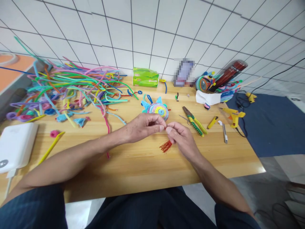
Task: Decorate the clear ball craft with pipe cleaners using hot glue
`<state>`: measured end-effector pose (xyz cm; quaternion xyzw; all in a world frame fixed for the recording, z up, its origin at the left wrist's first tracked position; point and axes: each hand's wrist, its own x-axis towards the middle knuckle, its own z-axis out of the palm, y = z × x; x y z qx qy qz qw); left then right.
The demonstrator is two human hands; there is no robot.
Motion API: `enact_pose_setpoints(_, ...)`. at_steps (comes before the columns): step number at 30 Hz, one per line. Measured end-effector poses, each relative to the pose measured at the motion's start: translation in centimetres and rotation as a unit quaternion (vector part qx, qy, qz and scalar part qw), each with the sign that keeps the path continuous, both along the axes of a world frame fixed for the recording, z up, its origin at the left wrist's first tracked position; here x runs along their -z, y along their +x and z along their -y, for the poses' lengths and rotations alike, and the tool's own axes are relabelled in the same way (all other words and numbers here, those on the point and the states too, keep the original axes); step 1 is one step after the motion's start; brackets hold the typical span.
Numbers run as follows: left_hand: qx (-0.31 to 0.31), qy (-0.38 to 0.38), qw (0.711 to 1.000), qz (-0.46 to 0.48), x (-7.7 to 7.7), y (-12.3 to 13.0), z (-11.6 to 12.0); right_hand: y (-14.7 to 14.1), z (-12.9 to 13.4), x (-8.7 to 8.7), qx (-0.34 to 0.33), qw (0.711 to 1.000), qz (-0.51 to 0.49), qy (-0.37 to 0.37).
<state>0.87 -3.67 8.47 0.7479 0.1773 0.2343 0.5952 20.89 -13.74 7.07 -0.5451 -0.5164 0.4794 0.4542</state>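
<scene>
My left hand (149,126) and my right hand (179,136) meet over the middle of the wooden table (133,171), their fingertips pinched together. A small reddish bit shows between the fingertips. From under my right hand hangs a red tassel (166,146) of thin strands, its upper part hidden by the fingers. What my left fingers pinch is too small to name. Just beyond my hands lies a round coiled piece (159,109) in pink, yellow and blue, with light blue pointed parts around its edge.
Pipe cleaners (78,82) heap at the back left, near a white power bank (17,144). A green tissue pack (145,77) stands by the tiled wall. Right of my hands lie pliers (194,121), a yellow cutter (212,122), a grey knife (225,133) and a yellow glue gun (234,117).
</scene>
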Motion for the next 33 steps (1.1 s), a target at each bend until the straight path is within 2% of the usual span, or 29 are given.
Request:
enact_pose_setpoints(6, -0.017, 0.038, 0.999, -0.015, 0.6, 0.1, -0.1, -0.1, -0.2, 1.3, 0.019, 0.999, -0.026, -0.019)
enact_pose_setpoints(11, -0.011, -0.015, 1.000, -0.002, 0.5, 0.3, -0.1, -0.1, -0.3, 1.0, 0.015, 0.999, -0.029, -0.007)
enact_pose_setpoints(14, -0.052, -0.032, 0.998, 0.021, 0.9, 0.6, 0.6, -0.3, -0.3, 0.9, 0.060, 0.996, -0.058, 0.022)
enact_pose_setpoints(17, -0.076, -0.029, 0.997, 0.015, 2.0, 1.3, 1.6, -0.5, -0.3, 0.8, 0.104, 0.988, -0.103, 0.039)
enact_pose_setpoints(21, -0.034, -0.061, 0.997, 0.021, 3.8, 2.3, 2.8, -0.4, 0.0, 0.9, 0.109, 0.988, -0.093, 0.057)
enact_pose_setpoints(24, -0.012, -0.101, 0.994, 0.043, 4.6, 2.6, 3.3, -0.2, 0.1, 1.0, 0.105, 0.990, -0.074, 0.058)
enact_pose_setpoints(33, 0.027, -0.129, 0.991, 0.033, 4.7, 2.6, 4.0, -0.4, -0.1, 0.7, 0.096, 0.985, -0.137, 0.031)
